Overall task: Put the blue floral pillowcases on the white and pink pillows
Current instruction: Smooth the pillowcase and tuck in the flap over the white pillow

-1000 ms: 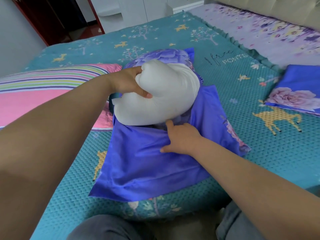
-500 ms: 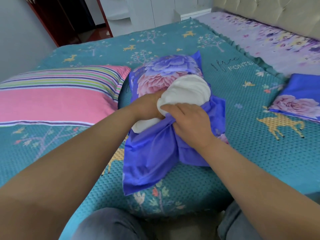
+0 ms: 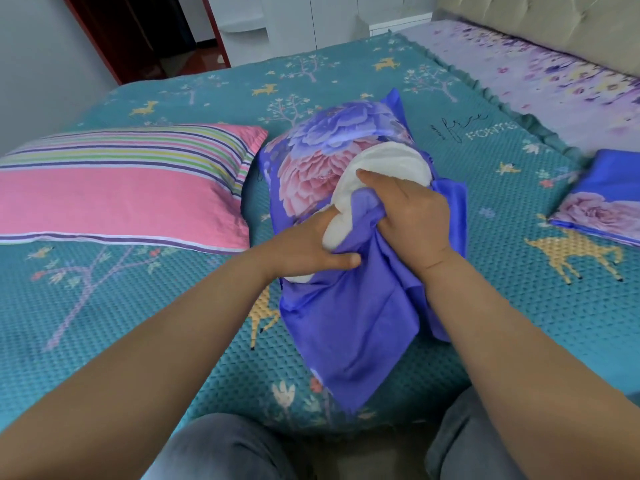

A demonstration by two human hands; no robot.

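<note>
A white pillow (image 3: 388, 164) sits mostly inside a blue floral pillowcase (image 3: 322, 154) in the middle of the bed, its near end still bare. My left hand (image 3: 308, 247) grips the pillow's near end together with the case's blue cloth. My right hand (image 3: 412, 216) grips the bunched open flap of the case against the pillow. The loose flap (image 3: 349, 327) hangs toward me over the bed edge. A pink striped pillow (image 3: 121, 188) lies at the left. A second blue floral pillowcase (image 3: 602, 206) lies folded at the right.
The teal bedspread (image 3: 519, 306) with deer and tree prints covers the bed. A lilac floral sheet (image 3: 540, 74) and a padded headboard (image 3: 554, 22) run along the far right. My knees in grey trousers (image 3: 221, 448) are at the bed's near edge.
The white pillow has gone further into the case. My right hand rose from the flat flap and gathered it up over the pillow's end; my left hand shifted down to the near end.
</note>
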